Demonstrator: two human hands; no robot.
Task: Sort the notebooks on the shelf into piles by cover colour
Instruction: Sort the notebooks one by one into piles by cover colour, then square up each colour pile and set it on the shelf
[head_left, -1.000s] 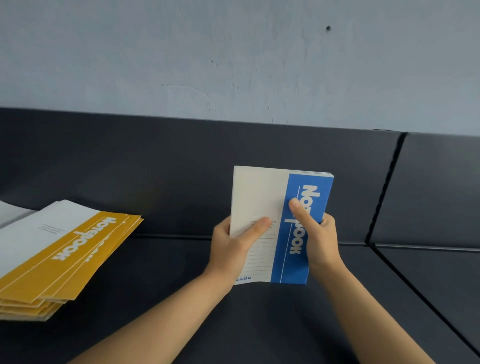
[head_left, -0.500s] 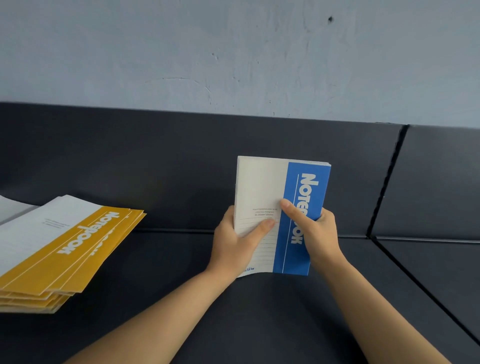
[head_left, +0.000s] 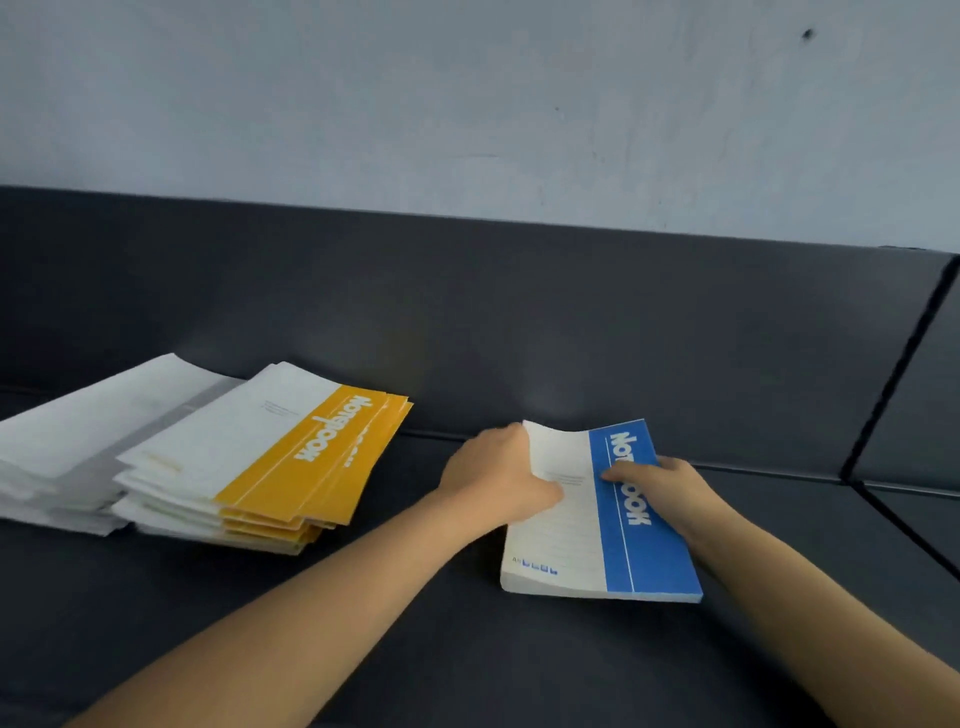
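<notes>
Blue stack (head_left: 597, 525), held upright a second ago, now down on shelf (head_left: 467, 649), left hand (head_left: 498, 480) and right hand (head_left: 660, 486) still gripping it; blue pile begun.

The word "Notebook" runs in white lettering along the blue band of a blue-and-white paper notebook (head_left: 639, 540), its middle letters covered by a finger of the right hand (head_left: 662, 483). The same word, also white, runs along the yellow band of the top yellow-and-white paper notebook (head_left: 291, 452) on the pile at left. A tiny mark at the blue cover's near left corner seems to read "A5". Fine print on both white panels is too small to read.
</notes>
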